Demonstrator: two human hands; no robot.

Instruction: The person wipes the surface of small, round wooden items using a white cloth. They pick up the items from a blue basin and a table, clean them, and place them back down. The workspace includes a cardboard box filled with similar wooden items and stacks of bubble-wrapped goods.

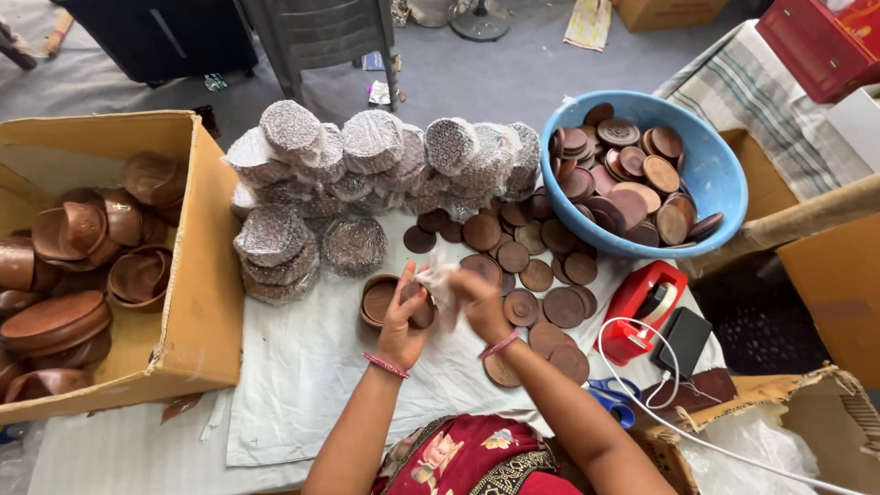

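My left hand (401,323) rests on a small stack of round brown wooden discs (378,301) on the white cloth (302,367). My right hand (478,302) sits close beside it, and both hands grip a piece of thin clear plastic wrap (437,277) over the stack. Loose brown discs (536,275) lie scattered on the cloth just right of my hands. Behind them stands a pile of wrapped disc bundles (367,165).
A blue basin (710,174) full of discs sits at the back right. A cardboard box (197,275) of wooden bowls is at the left. A red tape dispenser (642,307), a black phone with white cable (683,339) and blue scissors (610,396) lie at the right.
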